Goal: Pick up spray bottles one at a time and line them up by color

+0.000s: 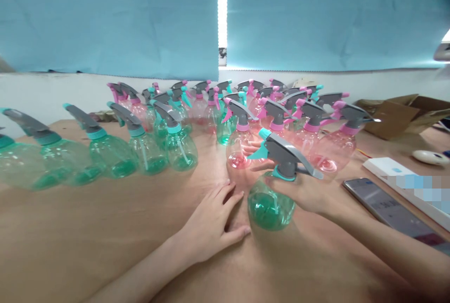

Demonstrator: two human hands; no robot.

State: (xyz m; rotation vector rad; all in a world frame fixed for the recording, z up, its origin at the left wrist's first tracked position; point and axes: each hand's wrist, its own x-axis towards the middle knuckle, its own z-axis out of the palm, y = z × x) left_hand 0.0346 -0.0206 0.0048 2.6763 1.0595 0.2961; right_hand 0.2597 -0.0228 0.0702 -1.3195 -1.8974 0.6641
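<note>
A green spray bottle with a grey and turquoise trigger head stands upright in front of me. My left hand rests on the table to its left, fingers spread and holding nothing. Just behind the bottle is my right hand, partly hidden by it. Its fingers are stretched out leftward, close to a pink spray bottle; whether they touch either bottle I cannot tell. More pink bottles stand beyond the right hand. On the left, several green bottles form a row.
Further spray bottles in both colours crowd the back of the wooden table. At right lie a phone, a white box and a white mouse. An open cardboard box sits behind them. Blue curtains hang at the back.
</note>
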